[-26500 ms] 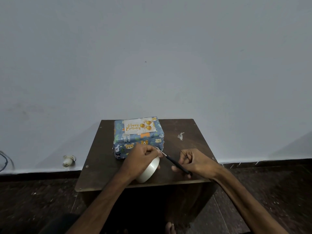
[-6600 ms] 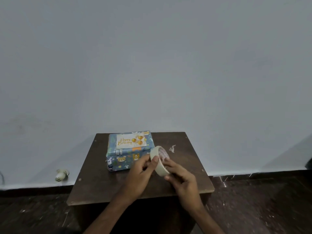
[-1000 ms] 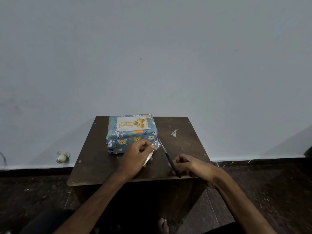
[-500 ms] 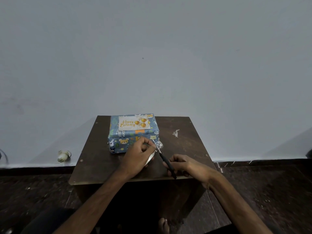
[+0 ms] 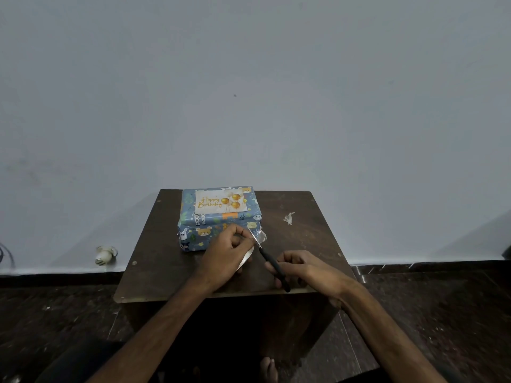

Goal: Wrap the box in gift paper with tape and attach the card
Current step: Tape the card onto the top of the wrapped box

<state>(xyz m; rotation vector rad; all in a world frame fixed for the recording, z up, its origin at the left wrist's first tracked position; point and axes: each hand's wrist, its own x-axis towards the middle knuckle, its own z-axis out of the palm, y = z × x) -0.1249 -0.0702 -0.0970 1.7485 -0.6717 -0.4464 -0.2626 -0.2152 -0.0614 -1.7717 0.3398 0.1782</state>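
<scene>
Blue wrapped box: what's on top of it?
A white Happy Birthday card with gold balloons lies flat on the blue wrapped box. What fixes it is not visible, nor anything beneath the card.

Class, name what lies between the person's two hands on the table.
Head view: the scissors, gripped by the right hand, span the gap, their blades meeting a strip of tape drawn from the roll in the left hand.
</scene>
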